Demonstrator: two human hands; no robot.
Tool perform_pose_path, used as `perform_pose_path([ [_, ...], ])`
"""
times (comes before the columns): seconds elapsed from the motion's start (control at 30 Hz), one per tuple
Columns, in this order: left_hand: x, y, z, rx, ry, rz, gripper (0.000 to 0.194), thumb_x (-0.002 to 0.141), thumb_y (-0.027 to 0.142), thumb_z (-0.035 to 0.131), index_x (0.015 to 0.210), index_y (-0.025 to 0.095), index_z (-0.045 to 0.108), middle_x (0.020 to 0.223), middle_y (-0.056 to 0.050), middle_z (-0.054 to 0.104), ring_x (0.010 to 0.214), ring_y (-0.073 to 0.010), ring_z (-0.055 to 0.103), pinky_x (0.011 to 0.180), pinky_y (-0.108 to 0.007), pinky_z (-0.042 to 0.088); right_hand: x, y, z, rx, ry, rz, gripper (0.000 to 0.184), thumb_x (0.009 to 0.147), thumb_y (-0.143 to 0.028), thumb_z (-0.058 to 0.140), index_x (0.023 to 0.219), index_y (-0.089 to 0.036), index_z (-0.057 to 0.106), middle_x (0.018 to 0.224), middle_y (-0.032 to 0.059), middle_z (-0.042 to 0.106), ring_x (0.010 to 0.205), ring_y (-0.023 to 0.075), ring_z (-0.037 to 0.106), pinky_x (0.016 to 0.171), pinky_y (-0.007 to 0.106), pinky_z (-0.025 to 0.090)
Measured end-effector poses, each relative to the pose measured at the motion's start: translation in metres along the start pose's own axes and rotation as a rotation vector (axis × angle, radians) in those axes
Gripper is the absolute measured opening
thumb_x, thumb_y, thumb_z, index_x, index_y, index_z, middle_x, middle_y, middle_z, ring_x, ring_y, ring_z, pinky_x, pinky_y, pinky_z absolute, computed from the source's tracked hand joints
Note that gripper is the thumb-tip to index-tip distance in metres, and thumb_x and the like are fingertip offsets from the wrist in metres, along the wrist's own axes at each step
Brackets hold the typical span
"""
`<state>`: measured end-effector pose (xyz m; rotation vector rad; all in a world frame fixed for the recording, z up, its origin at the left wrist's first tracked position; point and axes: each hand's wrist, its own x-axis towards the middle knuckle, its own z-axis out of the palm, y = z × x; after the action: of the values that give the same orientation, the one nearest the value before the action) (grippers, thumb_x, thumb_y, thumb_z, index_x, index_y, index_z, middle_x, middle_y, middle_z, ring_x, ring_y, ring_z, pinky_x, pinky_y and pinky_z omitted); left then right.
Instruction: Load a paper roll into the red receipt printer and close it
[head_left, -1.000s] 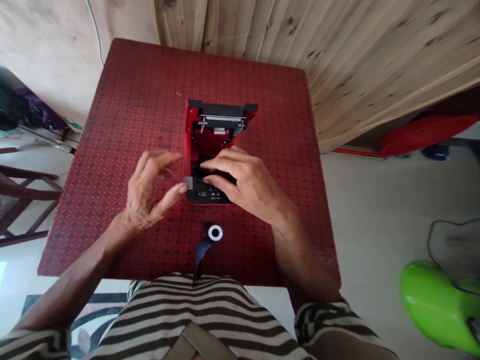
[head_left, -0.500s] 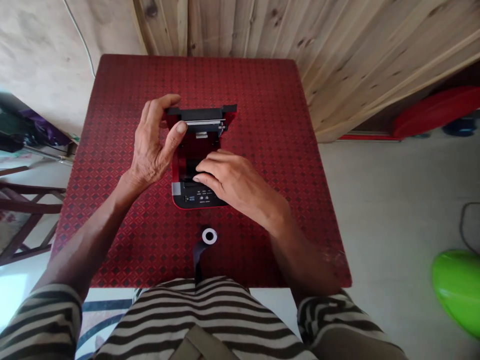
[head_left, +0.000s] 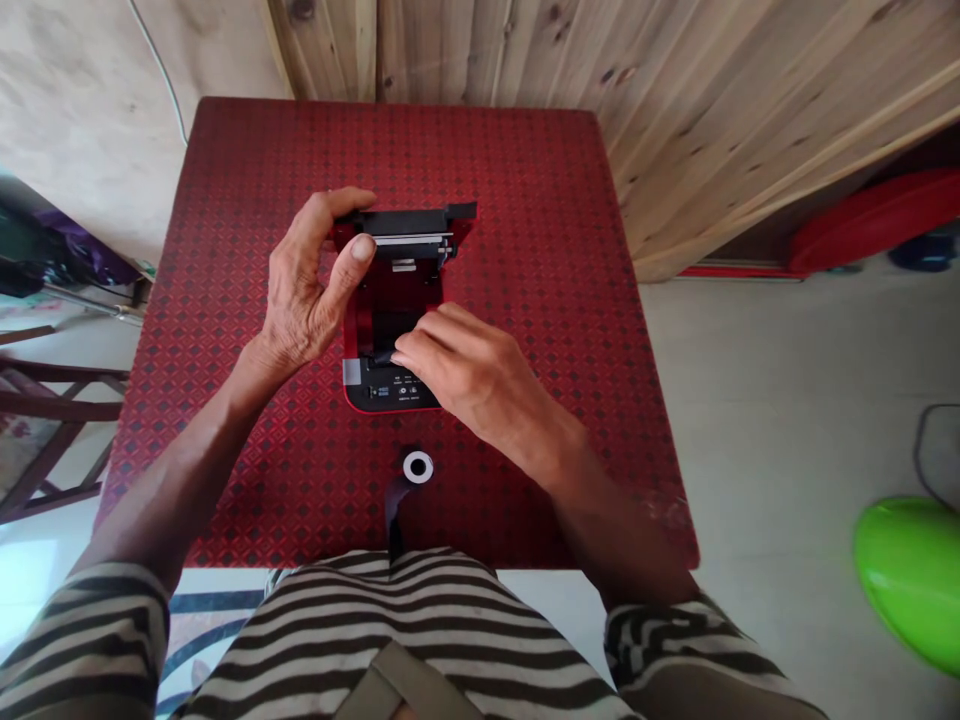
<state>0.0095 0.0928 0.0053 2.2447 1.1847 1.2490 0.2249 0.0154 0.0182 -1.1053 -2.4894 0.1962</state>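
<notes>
a red and black plastic machine with a rounded front edge (head_left: 397,392) sits near the middle of the square table with a red, diamond-patterned cover (head_left: 555,250). its black and red plastic lid (head_left: 409,222) stands open at the far end, a pale metal bar (head_left: 409,240) running across its inner side. the left hand (head_left: 307,285) grips the lid's left end, thumb on the inner side and fingers reaching behind. the right hand (head_left: 487,375) is curled at the machine's open compartment, thumb and fingertips close together by its front edge; whether anything is pinched there, i cannot tell. just in front of the machine, a roll with a white ring-shaped end and dark hollow core (head_left: 418,454) is on the table, a dark strip (head_left: 394,505) trailing from it toward the person's striped shirt (head_left: 405,620). a dark wooden chair (head_left: 60,404) stands left of the table.
</notes>
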Motion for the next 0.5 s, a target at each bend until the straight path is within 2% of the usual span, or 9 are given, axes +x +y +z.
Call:
perform_pose_path([
  [0.1,0.000,0.004,-0.003,0.014,-0.009,0.000,0.057,0.107,0.073,0.042,0.125,0.026,0.069,0.114,-0.005,0.074,0.104,-0.0206,0.071,0.097,-0.037,0.057,-0.009,-0.004,0.003,-0.035,0.053,-0.014,0.026,0.110,-0.016,0.053,0.095,-0.022,0.073,0.091,0.0077,0.072,0.089,0.0239,0.060,0.082,0.040,0.052],
  [0.23,-0.005,0.010,-0.010,0.048,-0.058,-0.010,0.066,0.104,0.080,0.039,0.120,0.025,0.071,0.113,-0.006,0.074,0.108,-0.0217,0.069,0.103,-0.040,0.057,-0.020,-0.007,0.009,-0.100,0.114,-0.038,0.024,0.112,-0.019,0.052,0.102,-0.024,0.073,0.092,0.0063,0.073,0.087,0.0234,0.061,0.078,0.041,0.047],
  [0.37,-0.023,0.018,-0.013,0.058,-0.086,0.060,0.055,0.107,0.071,0.043,0.124,0.026,0.070,0.118,-0.006,0.075,0.112,-0.0230,0.071,0.105,-0.042,0.057,-0.027,-0.013,0.016,-0.191,0.204,-0.107,0.020,0.110,-0.015,0.055,0.106,-0.022,0.073,0.096,0.0056,0.075,0.087,0.0217,0.061,0.074,0.039,0.047],
  [0.5,-0.050,0.021,-0.010,0.062,-0.112,0.128,0.050,0.109,0.063,0.048,0.131,0.024,0.069,0.131,-0.011,0.074,0.129,-0.0271,0.068,0.112,-0.046,0.054,-0.029,-0.016,0.023,-0.251,0.304,-0.133,0.010,0.108,-0.016,0.062,0.105,-0.020,0.071,0.092,0.0042,0.073,0.082,0.0192,0.059,0.072,0.036,0.046],
])
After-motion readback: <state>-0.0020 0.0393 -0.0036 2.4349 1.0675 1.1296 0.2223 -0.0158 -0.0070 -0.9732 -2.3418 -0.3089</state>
